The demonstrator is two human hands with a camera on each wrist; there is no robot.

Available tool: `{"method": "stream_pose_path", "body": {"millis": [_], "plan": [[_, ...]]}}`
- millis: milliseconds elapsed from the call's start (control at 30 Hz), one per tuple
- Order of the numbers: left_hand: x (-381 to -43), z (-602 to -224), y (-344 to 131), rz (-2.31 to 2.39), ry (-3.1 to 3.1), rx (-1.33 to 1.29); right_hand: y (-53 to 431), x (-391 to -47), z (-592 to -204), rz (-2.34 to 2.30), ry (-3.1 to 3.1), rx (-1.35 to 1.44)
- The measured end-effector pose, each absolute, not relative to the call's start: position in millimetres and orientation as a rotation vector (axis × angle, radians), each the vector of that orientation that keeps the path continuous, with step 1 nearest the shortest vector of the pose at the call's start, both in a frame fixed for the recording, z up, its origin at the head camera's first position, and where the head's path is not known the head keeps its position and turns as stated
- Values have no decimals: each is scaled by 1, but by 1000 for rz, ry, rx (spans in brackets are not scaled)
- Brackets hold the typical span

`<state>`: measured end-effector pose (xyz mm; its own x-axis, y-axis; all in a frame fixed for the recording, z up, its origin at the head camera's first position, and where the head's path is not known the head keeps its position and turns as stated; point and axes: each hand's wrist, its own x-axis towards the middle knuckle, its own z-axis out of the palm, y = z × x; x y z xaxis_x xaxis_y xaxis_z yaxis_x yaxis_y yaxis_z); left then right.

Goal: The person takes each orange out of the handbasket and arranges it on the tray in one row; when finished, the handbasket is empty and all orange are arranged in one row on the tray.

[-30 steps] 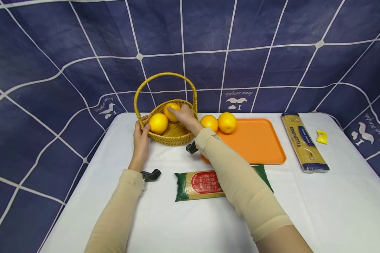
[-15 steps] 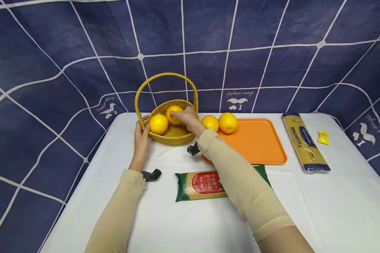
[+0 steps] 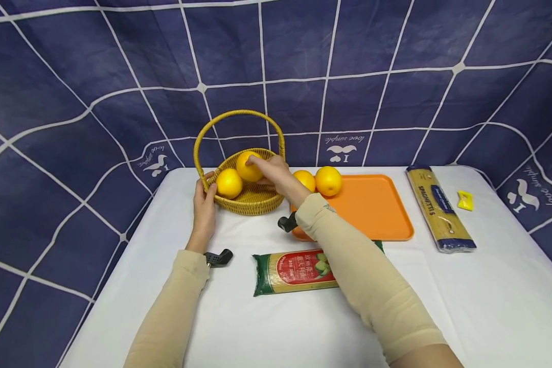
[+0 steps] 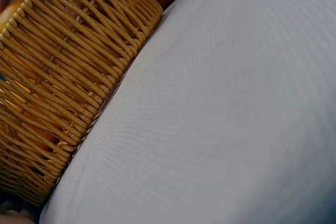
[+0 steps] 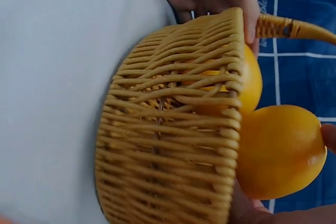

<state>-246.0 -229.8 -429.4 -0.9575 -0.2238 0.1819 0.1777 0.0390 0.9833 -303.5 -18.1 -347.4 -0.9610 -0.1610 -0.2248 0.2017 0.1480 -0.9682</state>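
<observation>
A woven basket (image 3: 250, 207) with a tall arched handle stands at the back of the white table. My left hand (image 3: 204, 207) grips its left side, thumb over the rim near the handle's foot. One orange (image 3: 229, 183) sits inside at the left. My right hand (image 3: 276, 174) holds a second orange (image 5: 281, 150) between thumb and fingers. In the right wrist view this orange shows above the rim, close beside the first one. Some right fingers are hidden behind the basket's rim and the fruit.
Right of the basket is an orange tray (image 3: 368, 209) with two more oranges (image 3: 328, 181) at its left end. A green-ended pasta pack (image 3: 299, 271) lies in front, under the right forearm. Farther right are a spaghetti pack (image 3: 439, 209) and a small yellow packet (image 3: 465, 200).
The right hand's orange dipped slightly in the basket, then rose a little and shifted left toward the other orange. The left hand stays on the basket. The head view has tilted slightly.
</observation>
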Motion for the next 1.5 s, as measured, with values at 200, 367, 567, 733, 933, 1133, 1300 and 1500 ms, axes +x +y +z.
{"method": "stream_pose_path", "body": {"millis": [200, 367, 567, 733, 933, 1133, 1300, 1500], "plan": [[-246, -430, -231, -1997, -2013, 47, -1, -295, -334, -1845, 2154, -47], [-244, -433, -235, -1996, -2014, 66, 9, -292, -328, -1855, 2152, -56], [-238, -436, -238, -1986, -2039, 102, 22, -288, -325, -2003, 2004, -160], [-236, -437, -241, -1976, -2032, 107, 40, -288, -323, -2087, 1874, -260], [-238, -437, -239, -1976, -2036, 101, 76, -290, -321, -2081, 1898, -257], [-240, -435, -235, -1996, -2034, 93, 124, -292, -317, -1994, 2075, -238], [-241, -432, -232, -1995, -2041, 75, 170, -290, -314, -1871, 2240, -220], [-244, -427, -228, -1992, -2064, 74, 222, -286, -314, -1777, 2381, -190]]}}
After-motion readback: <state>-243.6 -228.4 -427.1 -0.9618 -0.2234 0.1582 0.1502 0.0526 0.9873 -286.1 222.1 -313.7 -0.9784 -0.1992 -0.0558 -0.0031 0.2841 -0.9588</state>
